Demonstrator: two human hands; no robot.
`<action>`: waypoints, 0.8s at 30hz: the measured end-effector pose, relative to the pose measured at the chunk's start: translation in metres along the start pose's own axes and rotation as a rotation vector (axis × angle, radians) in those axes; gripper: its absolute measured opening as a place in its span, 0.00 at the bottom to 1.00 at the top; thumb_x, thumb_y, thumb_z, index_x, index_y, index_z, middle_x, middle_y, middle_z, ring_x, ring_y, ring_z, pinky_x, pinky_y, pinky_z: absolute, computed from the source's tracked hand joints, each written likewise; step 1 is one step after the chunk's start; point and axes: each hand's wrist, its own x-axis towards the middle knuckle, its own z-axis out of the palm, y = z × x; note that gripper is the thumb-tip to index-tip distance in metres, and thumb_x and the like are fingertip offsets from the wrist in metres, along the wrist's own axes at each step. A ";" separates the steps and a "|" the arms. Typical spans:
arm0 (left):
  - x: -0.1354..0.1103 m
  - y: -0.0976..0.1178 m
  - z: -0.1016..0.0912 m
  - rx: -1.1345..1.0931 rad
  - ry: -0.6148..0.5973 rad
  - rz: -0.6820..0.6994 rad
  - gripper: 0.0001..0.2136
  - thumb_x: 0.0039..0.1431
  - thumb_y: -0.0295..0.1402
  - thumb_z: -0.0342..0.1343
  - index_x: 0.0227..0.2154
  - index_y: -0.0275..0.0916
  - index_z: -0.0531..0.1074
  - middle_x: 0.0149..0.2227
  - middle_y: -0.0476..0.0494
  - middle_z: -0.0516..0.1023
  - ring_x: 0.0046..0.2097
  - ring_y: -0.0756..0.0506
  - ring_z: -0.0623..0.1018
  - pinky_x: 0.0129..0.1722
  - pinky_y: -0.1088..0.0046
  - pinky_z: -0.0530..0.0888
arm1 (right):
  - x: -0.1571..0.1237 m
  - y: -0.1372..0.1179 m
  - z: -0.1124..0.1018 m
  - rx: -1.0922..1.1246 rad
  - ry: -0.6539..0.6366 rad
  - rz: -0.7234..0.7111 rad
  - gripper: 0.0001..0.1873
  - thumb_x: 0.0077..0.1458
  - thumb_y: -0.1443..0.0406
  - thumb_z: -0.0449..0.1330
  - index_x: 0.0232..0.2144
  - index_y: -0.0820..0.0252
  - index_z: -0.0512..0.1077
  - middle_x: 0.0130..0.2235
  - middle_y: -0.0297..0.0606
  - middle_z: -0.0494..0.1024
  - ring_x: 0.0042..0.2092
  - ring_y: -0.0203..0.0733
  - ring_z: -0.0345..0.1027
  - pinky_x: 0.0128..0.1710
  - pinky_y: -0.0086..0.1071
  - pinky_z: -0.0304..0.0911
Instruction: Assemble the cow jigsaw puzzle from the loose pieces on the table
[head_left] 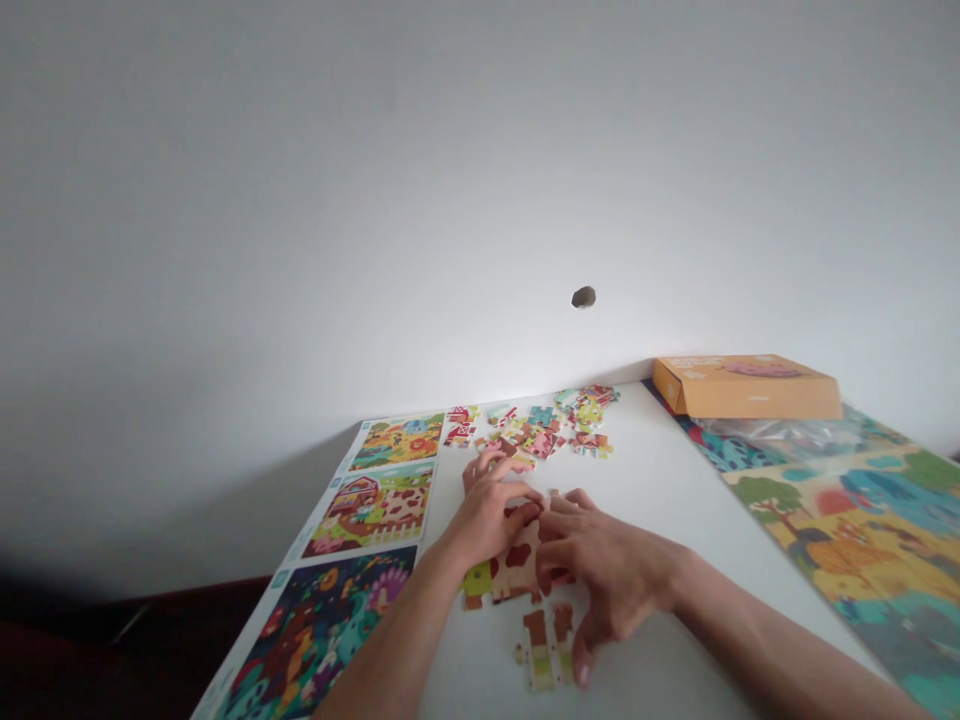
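Observation:
A partly joined jigsaw section (517,570) with brown-patched cow print lies on the white table. My left hand (491,510) is at its upper left edge, thumb and index finger closed on a puzzle piece, the other fingers reaching forward. From the right, my right hand (600,555) bends its fingers over the section's right side, gripping a puzzle piece largely hidden beneath them; its thumb points down toward me. Below the section, a few brown and pale-green pieces (541,650) lie beside that thumb. Farther off, loose puzzle pieces (536,435) are spread in a heap.
On the left lies a printed sheet (375,510) with several pictures, including a barn and cow. A large poster (862,530) covers the right side, with an orange box (750,388) and clear plastic bag (795,432) on it. The white wall (480,200) has one hole.

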 end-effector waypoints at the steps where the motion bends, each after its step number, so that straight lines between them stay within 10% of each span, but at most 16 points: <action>1: 0.000 0.000 0.000 0.002 -0.002 -0.008 0.05 0.57 0.36 0.62 0.33 0.52 0.83 0.53 0.48 0.75 0.63 0.34 0.59 0.63 0.46 0.55 | -0.001 -0.001 0.001 0.000 -0.019 0.011 0.30 0.31 0.48 0.74 0.37 0.53 0.75 0.44 0.37 0.72 0.50 0.51 0.61 0.55 0.48 0.49; 24: 0.000 -0.005 0.004 -0.003 0.008 0.008 0.08 0.60 0.44 0.59 0.34 0.54 0.83 0.54 0.48 0.75 0.62 0.34 0.60 0.63 0.46 0.55 | 0.000 -0.015 0.003 0.058 -0.043 0.022 0.16 0.38 0.60 0.70 0.34 0.54 0.77 0.48 0.37 0.72 0.54 0.52 0.61 0.64 0.56 0.38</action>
